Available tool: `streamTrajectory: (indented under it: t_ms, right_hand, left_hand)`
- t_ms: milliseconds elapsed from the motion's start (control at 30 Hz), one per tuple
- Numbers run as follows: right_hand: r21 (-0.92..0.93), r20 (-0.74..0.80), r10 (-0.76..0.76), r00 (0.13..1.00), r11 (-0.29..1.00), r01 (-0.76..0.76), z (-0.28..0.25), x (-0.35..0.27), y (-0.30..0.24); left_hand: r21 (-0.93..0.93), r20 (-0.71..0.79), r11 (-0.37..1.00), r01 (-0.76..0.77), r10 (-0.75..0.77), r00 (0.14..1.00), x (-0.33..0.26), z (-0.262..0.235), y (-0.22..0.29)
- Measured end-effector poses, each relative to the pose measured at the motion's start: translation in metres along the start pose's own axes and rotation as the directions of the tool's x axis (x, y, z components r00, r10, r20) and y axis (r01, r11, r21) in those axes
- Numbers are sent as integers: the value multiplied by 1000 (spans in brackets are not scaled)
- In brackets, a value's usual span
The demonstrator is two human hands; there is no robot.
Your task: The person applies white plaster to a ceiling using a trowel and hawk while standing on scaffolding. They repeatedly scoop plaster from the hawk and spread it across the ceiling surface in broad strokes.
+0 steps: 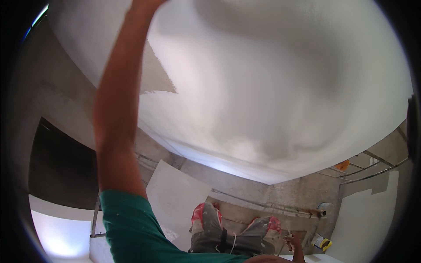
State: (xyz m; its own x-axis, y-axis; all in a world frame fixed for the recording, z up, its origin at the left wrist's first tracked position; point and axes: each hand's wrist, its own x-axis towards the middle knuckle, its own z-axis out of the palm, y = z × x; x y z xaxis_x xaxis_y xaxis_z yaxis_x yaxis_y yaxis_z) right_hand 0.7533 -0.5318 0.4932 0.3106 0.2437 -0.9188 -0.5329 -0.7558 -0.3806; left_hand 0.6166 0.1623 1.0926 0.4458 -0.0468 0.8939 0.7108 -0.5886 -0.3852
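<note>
My left arm (118, 96), in a green short sleeve, stretches up across the wall. Its hand (150, 2) is nearly all cut off by the top edge, so its fingers are hidden. The wall (245, 79) carries a smooth white coat, with a bare grey patch (155, 72) beside my forearm. Low on the right, near my knee, my right hand (293, 242) has its fingers curled around something too small to make out. A pale flat surface (313, 258) shows just below that hand. My legs wear grey trousers (210, 225) with red and white marks.
Under my feet lie boards (241, 212), with a metal pole (285, 209) along their far side. A white round container (324, 207) and a yellow-and-black pack (322, 242) stand at the right. Metal bars (372, 155) and an orange item (342, 165) lie beyond. A dark opening (61, 166) is at left.
</note>
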Motion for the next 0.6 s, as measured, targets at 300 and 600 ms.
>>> streamTrajectory:
  t_ms: [300, 600]
  right_hand:
    - [-64, -99, -44, 994, 997, 38, -16, 33, 20]
    - [-40, 110, -103, 989, 993, 108, 5, 58, 47]
  left_hand:
    - [-123, 299, 979, 166, -123, 946, -263, 30, 108]
    - [-55, -140, 996, -65, 57, 988, 53, -20, 1]
